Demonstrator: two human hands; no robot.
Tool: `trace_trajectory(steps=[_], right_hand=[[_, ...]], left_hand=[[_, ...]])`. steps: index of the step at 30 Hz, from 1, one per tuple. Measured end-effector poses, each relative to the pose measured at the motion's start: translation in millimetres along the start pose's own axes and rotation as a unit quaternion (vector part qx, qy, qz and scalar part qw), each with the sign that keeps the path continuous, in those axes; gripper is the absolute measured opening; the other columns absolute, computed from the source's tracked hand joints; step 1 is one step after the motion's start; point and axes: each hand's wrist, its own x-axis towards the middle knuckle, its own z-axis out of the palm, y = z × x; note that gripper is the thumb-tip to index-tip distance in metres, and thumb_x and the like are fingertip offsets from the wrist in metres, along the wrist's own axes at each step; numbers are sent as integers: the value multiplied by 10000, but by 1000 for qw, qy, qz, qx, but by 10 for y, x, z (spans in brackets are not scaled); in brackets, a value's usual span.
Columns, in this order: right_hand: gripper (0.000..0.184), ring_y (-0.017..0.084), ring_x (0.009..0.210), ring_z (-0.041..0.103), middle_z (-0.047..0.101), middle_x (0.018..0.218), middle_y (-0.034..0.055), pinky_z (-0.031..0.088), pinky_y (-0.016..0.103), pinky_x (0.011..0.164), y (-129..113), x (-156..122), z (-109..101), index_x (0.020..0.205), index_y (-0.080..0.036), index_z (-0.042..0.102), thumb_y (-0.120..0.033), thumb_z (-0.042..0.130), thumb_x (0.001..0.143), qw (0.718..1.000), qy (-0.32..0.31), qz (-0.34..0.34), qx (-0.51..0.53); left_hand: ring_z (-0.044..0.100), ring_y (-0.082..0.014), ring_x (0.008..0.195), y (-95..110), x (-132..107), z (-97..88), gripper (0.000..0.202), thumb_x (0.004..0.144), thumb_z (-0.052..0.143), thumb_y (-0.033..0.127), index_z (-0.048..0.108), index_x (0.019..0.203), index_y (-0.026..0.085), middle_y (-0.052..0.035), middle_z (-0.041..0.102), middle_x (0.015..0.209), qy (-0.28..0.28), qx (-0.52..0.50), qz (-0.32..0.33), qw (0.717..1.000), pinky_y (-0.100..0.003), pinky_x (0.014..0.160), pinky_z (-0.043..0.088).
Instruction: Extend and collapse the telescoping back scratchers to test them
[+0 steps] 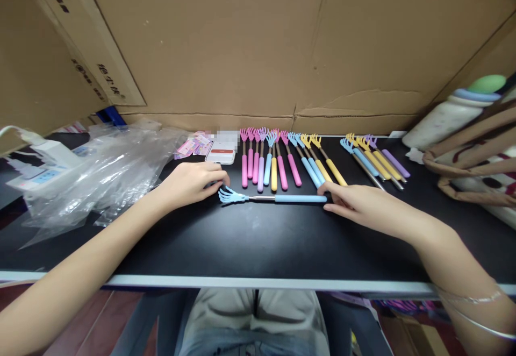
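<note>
A light-blue back scratcher [300, 199] with a metal rod lies crosswise on the black table, its claw pointing left. My left hand [197, 184] is beside the claw, fingers bent and a little apart, with nothing visible in them. At the other end, the thumb and fingers of my right hand [346, 200] close around the tip of the blue handle. Behind it lies a row of back scratchers in pink, purple, blue and yellow, among them a pink one [244, 170] and a yellow one [334, 172].
Another group of scratchers, with a purple handle [396, 163], lies farther right. Clear plastic bags [133, 168] and a white power strip [52, 170] occupy the left. A small white scale-like device [221, 154] sits beside printed cards [195, 145]. A bottle [447, 116] and brown bag [463, 157] stand right.
</note>
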Motion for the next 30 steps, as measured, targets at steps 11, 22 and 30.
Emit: trace_trajectory(steps=[11,22,30], right_hand=[[208,156,625,579,621,733,-5,341,240,544,-29,9,3,1018,-256,490,-406,397,909,999,31,-22,-24],[144,164,801,611,644,918,23,401,260,629,-346,139,70,943,-219,540,-332,464,896,985,110,-116,-59],[173,173,880,593,635,960,46,431,277,701,-433,266,184,993,-197,566,-296,453,907,970,159,-175,-54]], left_hand=[[613,-111,851,-9,1,10,202,891,419,220,609,932,272,52,651,925,3,3,5,1000,-205,624,365],[608,-120,845,20,16,28,193,879,423,224,603,937,265,48,652,912,-2,-1,7,1000,-211,623,362],[605,-117,848,43,20,35,238,877,398,196,612,956,263,40,655,930,1,-17,9,1000,-203,642,375]])
